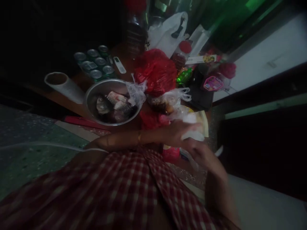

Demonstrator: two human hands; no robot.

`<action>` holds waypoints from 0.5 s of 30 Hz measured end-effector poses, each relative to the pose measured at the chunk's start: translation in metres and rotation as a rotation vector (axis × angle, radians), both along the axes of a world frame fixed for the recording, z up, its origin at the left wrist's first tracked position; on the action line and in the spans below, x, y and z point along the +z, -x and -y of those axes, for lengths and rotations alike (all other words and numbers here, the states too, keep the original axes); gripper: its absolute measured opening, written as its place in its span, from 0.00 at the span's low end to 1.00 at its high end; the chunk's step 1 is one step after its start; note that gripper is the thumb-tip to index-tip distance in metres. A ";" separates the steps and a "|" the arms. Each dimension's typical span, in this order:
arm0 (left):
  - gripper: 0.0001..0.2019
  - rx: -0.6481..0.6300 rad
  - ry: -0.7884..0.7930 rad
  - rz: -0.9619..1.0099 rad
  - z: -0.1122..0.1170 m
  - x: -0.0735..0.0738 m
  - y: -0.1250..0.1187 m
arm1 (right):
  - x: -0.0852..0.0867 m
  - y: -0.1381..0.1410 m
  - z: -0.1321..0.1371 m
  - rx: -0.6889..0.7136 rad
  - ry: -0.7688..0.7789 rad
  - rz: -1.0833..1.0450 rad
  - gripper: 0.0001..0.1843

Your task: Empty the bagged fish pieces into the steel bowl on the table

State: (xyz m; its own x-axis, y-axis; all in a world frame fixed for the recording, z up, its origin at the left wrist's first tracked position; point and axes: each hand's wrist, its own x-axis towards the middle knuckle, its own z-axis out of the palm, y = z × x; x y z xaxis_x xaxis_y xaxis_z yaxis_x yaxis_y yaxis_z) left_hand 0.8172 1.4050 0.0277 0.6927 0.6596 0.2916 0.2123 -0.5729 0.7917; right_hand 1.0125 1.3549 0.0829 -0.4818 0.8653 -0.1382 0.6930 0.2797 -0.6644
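At the right front part of the table, my left hand (178, 131) and my right hand (198, 149) are close together around a crumpled white plastic bag (193, 135). Motion and dim light blur both. The right hand's fingers are curled, seemingly pinching the lower edge of the bag. My left hand reaches across its near left side, its fingers too smeared to show their grip. Just below the left hand lies a pink packet (171, 153). To the left, a metal bowl (89, 110) holds cut fish pieces (119, 101), including a head.
Behind the hands are a red plastic bag (157, 72), a white carrier bag (165, 33) and a red-lidded jar (181, 56). Several cans (96, 74), a white remote (120, 65) and a cardboard-cored roll (68, 89) stand or lie around the bowl. A pink-labelled bottle (217, 82) is at right.
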 end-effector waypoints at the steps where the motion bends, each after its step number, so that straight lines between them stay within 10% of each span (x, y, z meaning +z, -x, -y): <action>1: 0.35 -0.079 0.096 0.010 0.010 0.001 0.005 | -0.001 0.010 -0.001 0.043 -0.009 -0.011 0.14; 8: 0.15 0.152 0.600 0.320 0.035 -0.019 0.052 | -0.025 0.033 0.009 -0.445 -0.391 -0.252 0.21; 15: 0.13 0.321 0.739 0.512 0.036 -0.030 0.085 | -0.062 0.062 0.017 -0.496 0.310 -0.441 0.27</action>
